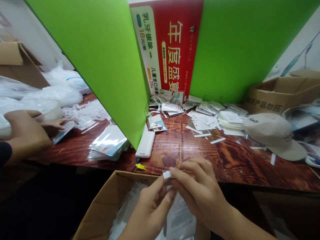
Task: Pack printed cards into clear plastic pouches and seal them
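Observation:
My left hand point(153, 208) and my right hand point(203, 188) meet above an open cardboard box point(98, 203) at the table's front edge. Between their fingertips is a small white piece point(167, 174), closed in by both hands. What it belongs to is mostly hidden by the fingers. Below the right hand, a clear packet with a white printed sheet point(180, 218) shows; whether it hangs from my fingers or lies in the box I cannot tell. More clear plastic packets point(127, 208) lie inside the box.
Behind stand green partitions point(230, 46) and a red printed board point(175, 50). Flat card packets point(202, 120), a white power bank point(145, 143) and a beige cap point(272, 133) lie on the table point(172, 146). At left, another person's hand point(28, 130) is near plastic bags point(52, 96).

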Tool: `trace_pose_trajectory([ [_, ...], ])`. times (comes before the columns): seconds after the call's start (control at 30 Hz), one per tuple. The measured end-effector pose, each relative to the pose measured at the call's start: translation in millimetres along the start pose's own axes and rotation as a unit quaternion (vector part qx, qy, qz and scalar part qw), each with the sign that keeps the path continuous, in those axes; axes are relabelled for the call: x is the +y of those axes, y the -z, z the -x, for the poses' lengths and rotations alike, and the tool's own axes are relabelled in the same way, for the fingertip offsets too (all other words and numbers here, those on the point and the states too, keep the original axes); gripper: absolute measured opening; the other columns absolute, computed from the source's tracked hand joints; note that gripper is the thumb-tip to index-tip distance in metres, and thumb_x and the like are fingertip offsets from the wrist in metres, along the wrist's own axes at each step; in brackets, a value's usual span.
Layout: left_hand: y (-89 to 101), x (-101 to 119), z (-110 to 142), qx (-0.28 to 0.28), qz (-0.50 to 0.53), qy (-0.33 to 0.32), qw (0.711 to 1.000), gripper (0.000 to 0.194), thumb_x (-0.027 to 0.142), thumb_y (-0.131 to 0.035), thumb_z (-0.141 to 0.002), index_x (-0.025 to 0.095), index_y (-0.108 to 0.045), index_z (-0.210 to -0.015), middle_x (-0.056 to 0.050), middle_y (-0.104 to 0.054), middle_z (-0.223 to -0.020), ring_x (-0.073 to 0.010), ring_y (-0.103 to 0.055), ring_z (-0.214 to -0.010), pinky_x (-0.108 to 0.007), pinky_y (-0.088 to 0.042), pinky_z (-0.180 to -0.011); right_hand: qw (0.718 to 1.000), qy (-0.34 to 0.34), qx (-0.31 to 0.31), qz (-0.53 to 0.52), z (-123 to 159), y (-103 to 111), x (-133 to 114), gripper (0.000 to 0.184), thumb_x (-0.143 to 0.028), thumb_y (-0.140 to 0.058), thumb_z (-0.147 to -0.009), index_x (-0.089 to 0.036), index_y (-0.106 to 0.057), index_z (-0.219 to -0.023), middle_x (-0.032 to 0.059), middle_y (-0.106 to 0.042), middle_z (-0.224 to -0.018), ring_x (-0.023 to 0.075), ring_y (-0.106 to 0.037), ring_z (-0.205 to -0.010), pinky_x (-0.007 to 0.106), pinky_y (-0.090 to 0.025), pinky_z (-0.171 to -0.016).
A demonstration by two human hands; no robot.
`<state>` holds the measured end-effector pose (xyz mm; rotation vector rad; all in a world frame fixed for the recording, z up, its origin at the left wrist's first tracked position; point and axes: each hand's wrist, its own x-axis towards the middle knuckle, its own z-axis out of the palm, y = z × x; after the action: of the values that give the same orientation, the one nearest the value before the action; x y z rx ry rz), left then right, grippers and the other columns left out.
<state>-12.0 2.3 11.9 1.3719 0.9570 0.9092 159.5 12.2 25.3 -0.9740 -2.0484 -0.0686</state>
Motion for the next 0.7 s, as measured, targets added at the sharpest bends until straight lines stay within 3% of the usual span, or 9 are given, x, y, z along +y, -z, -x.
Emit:
trace_pose_trajectory([
  [0.13,-2.6,-7,2,0.004,-0.138,0.003,0.99,0.034,0.039,-0.048,-0.097,0.017,-0.064,-0.118,0.0,-0.064,-0.073,-0.0136,-0.056,-0.061,-0.022,-0.05,-0.06,0.995,0.077,-0.046,0.046,-4,-7,4,0.023,-0.009,-0.044,-0.098,-0.01,-0.066,-0.104,0.0098,-0.068,-0.09,0.0233,-0.055,-0.084,0.038,-0.043,-0.078],
  [0.3,0.2,-16,9,0.008,-0.244,-0.024,0.97,0.033,0.03,-0.044,-0.097,0.015,-0.065,-0.118,0.0,-0.065,-0.067,-0.0126,-0.055,-0.054,-0.02,-0.046,-0.054,0.984,0.111,-0.126,0.061,-2,-14,6,0.036,-0.007,-0.033,-0.098,-0.013,-0.063,-0.081,0.0095,-0.062,-0.078,0.0236,-0.052,-0.073,0.038,-0.043,-0.067],
  [0.43,5.5,-28,19,0.038,-0.278,-0.036,0.959,0.042,0.029,-0.043,-0.097,0.017,-0.058,-0.134,-0.004,-0.076,-0.079,-0.0166,-0.072,-0.068,-0.02,-0.055,-0.066,0.998,0.021,-0.067,-0.005,7,-36,5,0.028,-0.007,-0.039,-0.096,-0.016,-0.058,-0.079,0.0065,-0.059,-0.076,0.0217,-0.052,-0.073,0.036,-0.044,-0.068],
  [0.53,12.8,-38,31,0.052,-0.288,-0.02,0.956,0.04,0.032,-0.045,-0.097,0.019,-0.063,-0.13,-0.004,-0.078,-0.08,-0.019,-0.076,-0.073,-0.021,-0.059,-0.069,0.996,-0.07,-0.012,-0.059,11,-49,17,0.021,-0.01,-0.041,-0.095,-0.019,-0.056,-0.083,0.0057,-0.059,-0.081,0.0209,-0.054,-0.077,0.034,-0.047,-0.072],
  [0.63,26.4,-43,47,0.084,-0.254,0.033,0.963,0.038,0.04,-0.05,-0.095,0.021,-0.069,-0.122,-0.006,-0.08,-0.09,-0.0209,-0.077,-0.077,-0.022,-0.06,-0.068,0.986,-0.153,0.044,-0.056,14,-47,38,0.019,-0.012,-0.042,-0.096,-0.021,-0.051,-0.081,0.003,-0.056,-0.078,0.0196,-0.054,-0.073,0.031,-0.045,-0.066],
  [0.7,39.8,-42,57,0.143,-0.174,0.095,0.97,0.041,0.05,-0.055,-0.091,0.022,-0.072,-0.115,-0.007,-0.08,-0.096,-0.0229,-0.077,-0.081,-0.023,-0.061,-0.067,0.974,-0.208,0.072,-0.053,20,-40,45,0.02,-0.013,-0.041,-0.098,-0.022,-0.049,-0.083,0.0001,-0.052,-0.074,0.0175,-0.052,-0.067,0.028,-0.042,-0.06],
])
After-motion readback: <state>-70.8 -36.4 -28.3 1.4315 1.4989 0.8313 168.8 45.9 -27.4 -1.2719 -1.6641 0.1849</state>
